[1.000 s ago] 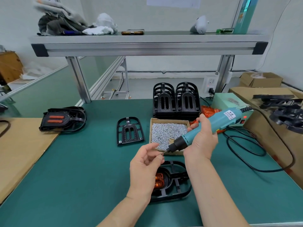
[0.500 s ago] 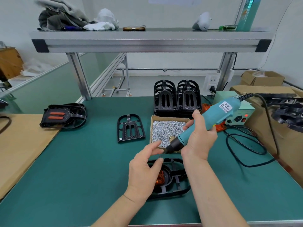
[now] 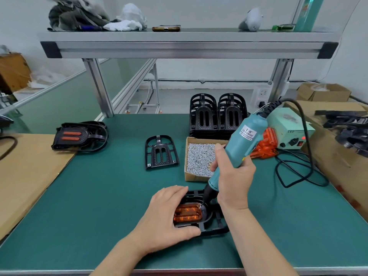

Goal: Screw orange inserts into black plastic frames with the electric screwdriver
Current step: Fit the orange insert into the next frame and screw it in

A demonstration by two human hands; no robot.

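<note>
I've got my left hand (image 3: 167,214) curled round the black frame (image 3: 213,226) by the worktop's (image 3: 99,196) front edge to stop it twisting, my right hand (image 3: 233,182) wrapping the electric screwdriver (image 3: 239,144), tip tilted onto the orange insert's (image 3: 188,215) far right corner.

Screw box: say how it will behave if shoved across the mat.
The open cardboard box looks low and wide, so it would likely slide, not tip. Full of metal screws, it is probably heavy for its size. A sharp shove might spill some.
</note>
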